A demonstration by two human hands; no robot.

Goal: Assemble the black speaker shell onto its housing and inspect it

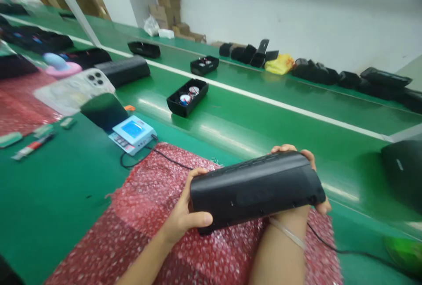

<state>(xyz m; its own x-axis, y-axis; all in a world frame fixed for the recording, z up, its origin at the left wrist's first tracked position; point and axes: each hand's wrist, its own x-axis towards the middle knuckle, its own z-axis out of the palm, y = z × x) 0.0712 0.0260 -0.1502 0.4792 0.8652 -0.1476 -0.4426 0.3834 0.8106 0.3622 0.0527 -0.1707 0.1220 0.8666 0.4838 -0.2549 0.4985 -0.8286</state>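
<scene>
A long black speaker housing [257, 190] is held up and tilted over red bubble wrap [145, 188], its right end higher than its left. My left hand [187, 210] grips the left end, thumb across the near face and fingers behind. Around the far side and right end wraps my right hand [308, 162]; the housing hides most of its palm. A bracelet circles my right wrist. Left of the bubble wrap stands a small light-blue device [133, 131] with a lit screen and a black cable.
On the green conveyor [250, 100] lies an open black housing [187, 97] with wired round parts inside. More black housings line the far ledge beside a yellow bag [279, 64]. A phone case [75, 89] and a marker [33, 146] lie left. A dark housing [404, 171] sits right.
</scene>
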